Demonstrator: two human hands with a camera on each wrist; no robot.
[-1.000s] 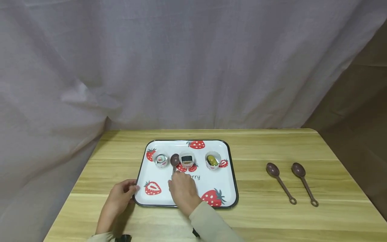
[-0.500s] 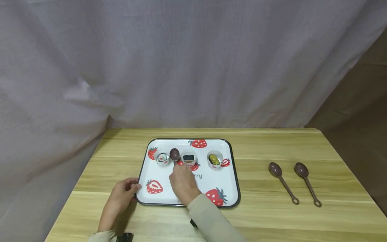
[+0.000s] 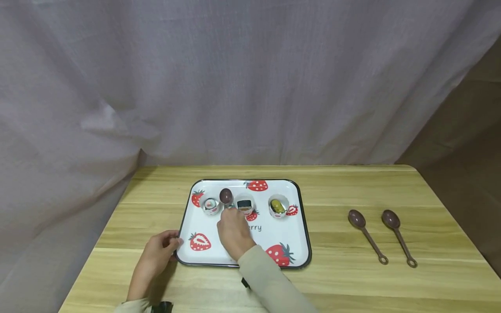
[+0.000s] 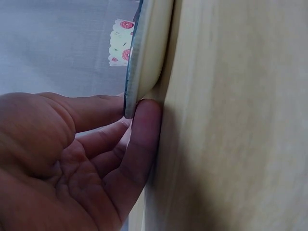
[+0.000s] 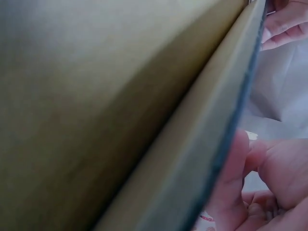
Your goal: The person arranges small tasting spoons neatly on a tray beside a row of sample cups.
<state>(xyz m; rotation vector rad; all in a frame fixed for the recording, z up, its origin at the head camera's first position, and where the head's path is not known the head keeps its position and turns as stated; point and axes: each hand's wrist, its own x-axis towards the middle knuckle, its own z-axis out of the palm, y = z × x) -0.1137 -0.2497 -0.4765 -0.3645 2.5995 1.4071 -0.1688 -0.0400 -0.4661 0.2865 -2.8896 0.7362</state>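
Observation:
My right hand (image 3: 235,234) holds a brown spoon (image 3: 225,195) by its handle, low over a white strawberry-print tray (image 3: 270,237). The spoon's bowl points away from me, between the left paper cup (image 3: 212,212) and the middle paper cup (image 3: 252,201). Most of the handle is hidden under that hand. At the tray's near left corner my left hand (image 3: 156,252) pinches the dark rim, thumb on top and fingers beneath, as the left wrist view shows. A sushi roll piece (image 3: 210,203) sits in the left cup, a dark-topped piece (image 3: 244,204) in the middle one.
A third paper cup (image 3: 285,201) with a yellow-green piece (image 3: 276,206) stands at the tray's right. Two more brown spoons, one nearer (image 3: 368,237) and one farther right (image 3: 399,237), lie on the wooden table (image 3: 332,282). A grey curtain (image 3: 250,87) hangs behind.
The spoon has moved away from me across the tray, its bowl now farther back between the two cups. My left hand keeps its hold on the rim. The head view has shifted slightly.

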